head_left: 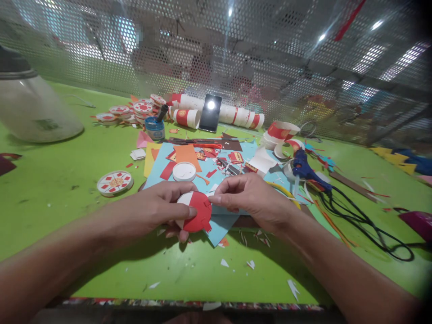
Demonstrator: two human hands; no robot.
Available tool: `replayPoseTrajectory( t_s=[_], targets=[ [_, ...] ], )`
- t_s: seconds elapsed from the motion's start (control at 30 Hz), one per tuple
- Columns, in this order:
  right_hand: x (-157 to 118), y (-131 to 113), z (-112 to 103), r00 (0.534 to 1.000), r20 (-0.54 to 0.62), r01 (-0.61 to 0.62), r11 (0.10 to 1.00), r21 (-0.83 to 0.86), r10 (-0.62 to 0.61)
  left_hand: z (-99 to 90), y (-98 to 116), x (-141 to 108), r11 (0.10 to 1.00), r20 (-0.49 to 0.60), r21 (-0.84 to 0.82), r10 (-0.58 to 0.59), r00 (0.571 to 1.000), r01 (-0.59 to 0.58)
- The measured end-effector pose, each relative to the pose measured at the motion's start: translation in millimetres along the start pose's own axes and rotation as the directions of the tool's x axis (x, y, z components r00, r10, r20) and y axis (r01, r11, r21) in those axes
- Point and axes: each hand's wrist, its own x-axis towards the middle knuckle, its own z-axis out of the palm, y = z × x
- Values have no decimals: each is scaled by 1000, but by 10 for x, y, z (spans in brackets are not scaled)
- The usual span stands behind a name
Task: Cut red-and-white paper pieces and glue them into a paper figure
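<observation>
My left hand [168, 204] grips a round paper disc [200, 215], its thumb pressed on the face. The disc is mostly red with a white section on the left, and a small fringed red tab sticks out at its lower right. My right hand [241, 193] is closed in a pinch at the disc's upper right edge, beside a small dark red piece on it. Whatever those fingertips hold is too small to make out. Just behind the hands lies a white round lid [184, 171]. A decorated white disc with red pieces [115, 182] rests to the left.
Blue paper [158, 168] with scattered scraps and scissors [227, 165] covers the middle. At right lie a blue glue gun [308, 171] and its black cord. A glue jar [155, 129], stacked discs [141, 108], paper cups [187, 118] and a phone [210, 113] stand behind.
</observation>
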Motion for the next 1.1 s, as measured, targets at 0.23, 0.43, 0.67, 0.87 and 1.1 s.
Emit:
replayPoseTrajectory(
  t_s=[0.23, 0.43, 0.67, 0.87, 1.1],
  targets=[
    [4, 18, -15, 999, 19, 32, 999, -15, -31, -2, -23, -10, 1000, 32, 5, 9, 999, -9],
    [10, 34, -18, 998, 39, 52, 998, -47, -51, 9, -24, -7, 1000, 37, -11, 18, 999, -18],
    [5, 6, -5, 999, 32, 40, 998, -46, -39, 9, -30, -17, 999, 45, -43, 13, 999, -12],
    [14, 9, 11, 999, 23, 24, 998, -58, -23, 5, -35, -13, 999, 59, -32, 14, 998, -12],
    [-13, 16, 9, 1000, 21, 3, 998, -62, -1, -9, -55, -4, 999, 69, -30, 35, 997, -33]
  ],
)
